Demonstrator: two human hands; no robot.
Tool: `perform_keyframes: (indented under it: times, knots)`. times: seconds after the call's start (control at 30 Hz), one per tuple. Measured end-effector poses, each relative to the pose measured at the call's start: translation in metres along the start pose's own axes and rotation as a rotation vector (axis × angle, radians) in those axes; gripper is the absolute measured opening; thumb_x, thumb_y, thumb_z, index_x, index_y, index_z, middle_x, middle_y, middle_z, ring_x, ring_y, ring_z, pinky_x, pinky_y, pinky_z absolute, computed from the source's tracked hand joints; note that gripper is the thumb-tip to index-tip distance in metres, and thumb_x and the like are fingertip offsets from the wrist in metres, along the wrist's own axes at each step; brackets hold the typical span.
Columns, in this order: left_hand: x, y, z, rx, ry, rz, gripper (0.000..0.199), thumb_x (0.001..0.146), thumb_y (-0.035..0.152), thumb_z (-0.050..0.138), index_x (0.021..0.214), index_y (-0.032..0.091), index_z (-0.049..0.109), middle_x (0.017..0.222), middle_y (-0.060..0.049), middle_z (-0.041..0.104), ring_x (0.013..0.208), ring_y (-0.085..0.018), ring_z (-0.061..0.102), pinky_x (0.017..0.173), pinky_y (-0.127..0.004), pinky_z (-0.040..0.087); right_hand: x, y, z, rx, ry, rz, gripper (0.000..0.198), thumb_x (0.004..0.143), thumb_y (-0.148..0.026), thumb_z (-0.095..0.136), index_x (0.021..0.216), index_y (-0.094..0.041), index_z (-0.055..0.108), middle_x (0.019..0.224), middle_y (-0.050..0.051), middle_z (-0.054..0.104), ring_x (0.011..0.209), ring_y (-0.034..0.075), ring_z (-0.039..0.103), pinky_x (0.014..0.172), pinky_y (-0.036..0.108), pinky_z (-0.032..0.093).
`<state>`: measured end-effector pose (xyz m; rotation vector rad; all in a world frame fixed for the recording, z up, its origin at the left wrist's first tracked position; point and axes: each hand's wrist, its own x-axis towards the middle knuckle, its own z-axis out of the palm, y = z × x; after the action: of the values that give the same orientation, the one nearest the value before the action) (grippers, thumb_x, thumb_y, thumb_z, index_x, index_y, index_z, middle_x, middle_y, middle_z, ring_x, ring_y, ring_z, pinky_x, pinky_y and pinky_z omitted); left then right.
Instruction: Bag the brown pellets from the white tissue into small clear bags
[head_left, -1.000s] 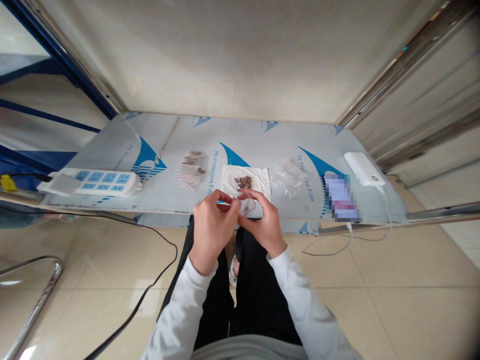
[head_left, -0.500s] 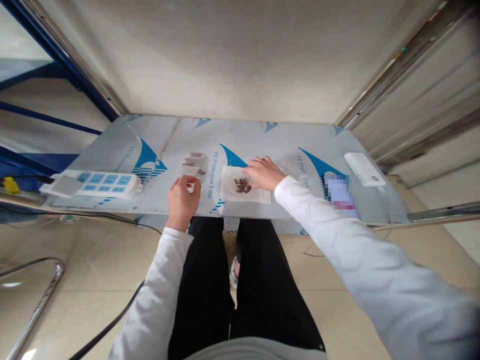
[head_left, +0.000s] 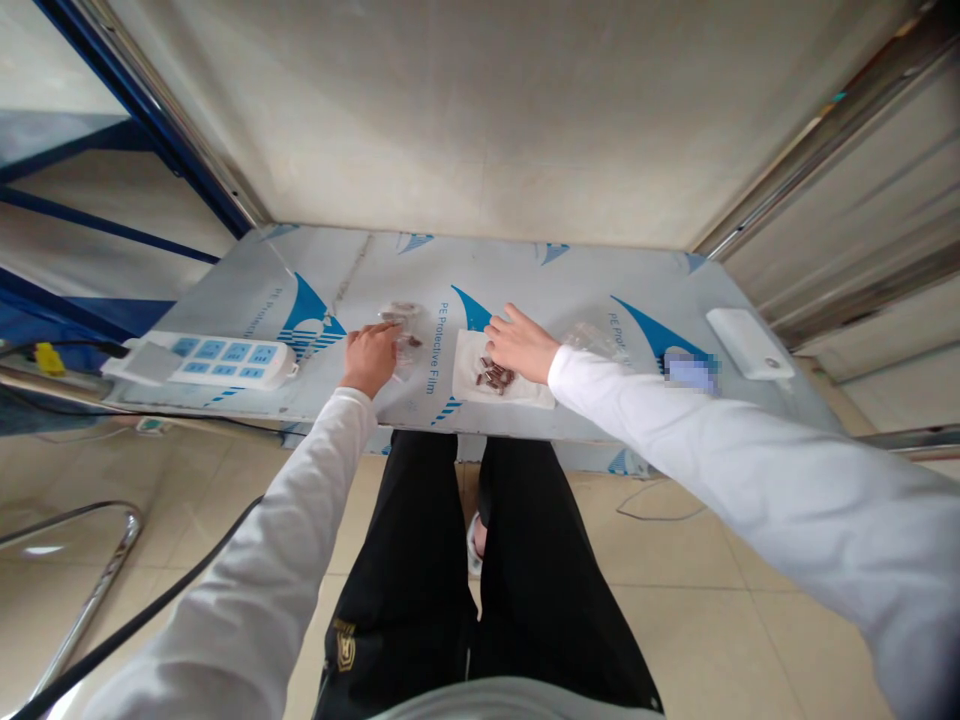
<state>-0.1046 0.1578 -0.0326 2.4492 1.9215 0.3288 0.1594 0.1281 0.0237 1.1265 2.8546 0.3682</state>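
Note:
My left hand [head_left: 371, 358] is at the near-left edge of a small heap of clear plastic bags [head_left: 405, 312], its fingers closed on a bag's edge. A small dark brown piece shows by these bags. My right hand [head_left: 523, 344] is bent over a white paper sheet [head_left: 469, 350], fingers curled, and whatever its fingertips hold is hidden. Just below those fingertips, several small brown rod-shaped pieces [head_left: 495, 377] lie in a loose pile on the sheet; their exact kind is too small to make out.
Film printed in blue covers the metal table [head_left: 405, 400]. At left lies a white power strip [head_left: 225, 362] with blue sockets and a cable. Crumpled clear plastic [head_left: 592, 338] is right of my right hand, then a blurred-out object [head_left: 690, 370] and a white box [head_left: 748, 342].
My left hand has moved forward from in front of the bags to touch them, and the bags have shifted. My right hand has turned slightly above the brown pieces. The view has shifted a little.

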Motion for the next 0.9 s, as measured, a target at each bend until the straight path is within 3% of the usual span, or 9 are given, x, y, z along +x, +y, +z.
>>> perform_keyframes:
  times: [0.1,0.27,0.4,0.53,0.67,0.77,0.83,0.9]
  knots:
    - [0.002,-0.001,0.001,0.028,0.044,-0.026,0.036,0.083,0.019,0.046,0.113,0.022,0.066,0.115,-0.01,0.068,0.103,-0.031,0.059,0.088,-0.044,0.036,-0.011,0.004,-0.006,0.064,0.027,0.01,0.024,0.075,0.0,0.054,0.081,-0.02,0.068,0.089,0.008,0.066,0.096,0.024,0.053,0.095,0.044,0.028]
    - [0.004,-0.003,0.002,0.028,0.068,-0.043,0.034,0.087,0.026,0.041,0.105,0.022,0.069,0.108,-0.012,0.07,0.1,-0.029,0.059,0.09,-0.043,0.03,-0.029,0.017,-0.012,-0.085,-0.042,-0.012,0.04,0.076,-0.007,0.059,0.116,-0.013,0.056,0.1,0.012,0.064,0.096,0.026,0.051,0.088,0.041,0.028]
    - [0.004,-0.002,-0.002,0.045,0.088,-0.053,0.037,0.089,0.028,0.036,0.102,0.019,0.069,0.1,-0.014,0.071,0.098,-0.029,0.06,0.088,-0.043,0.031,-0.035,0.026,-0.012,0.022,-0.054,0.011,0.044,0.075,-0.019,0.066,0.117,-0.013,0.055,0.105,0.013,0.064,0.1,0.027,0.052,0.088,0.039,0.026]
    - [0.0,0.003,-0.018,0.021,0.16,-0.146,0.036,0.089,0.028,0.036,0.098,0.017,0.069,0.095,-0.015,0.07,0.093,-0.029,0.062,0.086,-0.041,0.035,-0.039,0.029,-0.007,0.194,0.015,0.087,0.043,0.079,-0.027,0.065,0.119,-0.015,0.055,0.111,0.013,0.064,0.103,0.027,0.055,0.09,0.038,0.028]
    - [-0.013,0.012,-0.043,-0.136,0.353,-0.264,0.032,0.088,0.032,0.042,0.096,0.017,0.068,0.092,-0.013,0.071,0.087,-0.027,0.065,0.08,-0.037,0.042,-0.06,0.043,0.006,0.373,0.197,0.379,0.046,0.08,-0.035,0.064,0.122,-0.017,0.054,0.117,0.012,0.064,0.105,0.027,0.058,0.089,0.038,0.036]
    - [-0.031,0.024,-0.057,-0.339,0.476,-0.385,0.029,0.085,0.037,0.049,0.091,0.017,0.07,0.08,-0.008,0.072,0.077,-0.023,0.067,0.076,-0.035,0.046,-0.082,0.06,0.02,0.331,0.17,0.726,0.049,0.078,-0.041,0.065,0.119,-0.017,0.057,0.115,0.015,0.064,0.105,0.033,0.058,0.087,0.045,0.04]
    - [-0.043,0.037,-0.059,-0.551,0.492,-0.469,0.03,0.081,0.04,0.054,0.089,0.017,0.071,0.074,-0.006,0.072,0.071,-0.02,0.067,0.073,-0.033,0.049,-0.094,0.065,0.024,0.27,0.122,0.87,0.063,0.072,-0.05,0.068,0.122,-0.015,0.055,0.12,0.02,0.06,0.112,0.039,0.053,0.088,0.053,0.039]
    - [-0.054,0.053,-0.056,-0.842,0.469,-0.532,0.032,0.078,0.043,0.057,0.088,0.016,0.07,0.073,-0.005,0.071,0.068,-0.018,0.067,0.067,-0.03,0.052,-0.097,0.056,0.019,0.247,0.206,0.92,0.077,0.067,-0.056,0.071,0.128,-0.014,0.05,0.131,0.023,0.051,0.12,0.042,0.045,0.091,0.057,0.036]
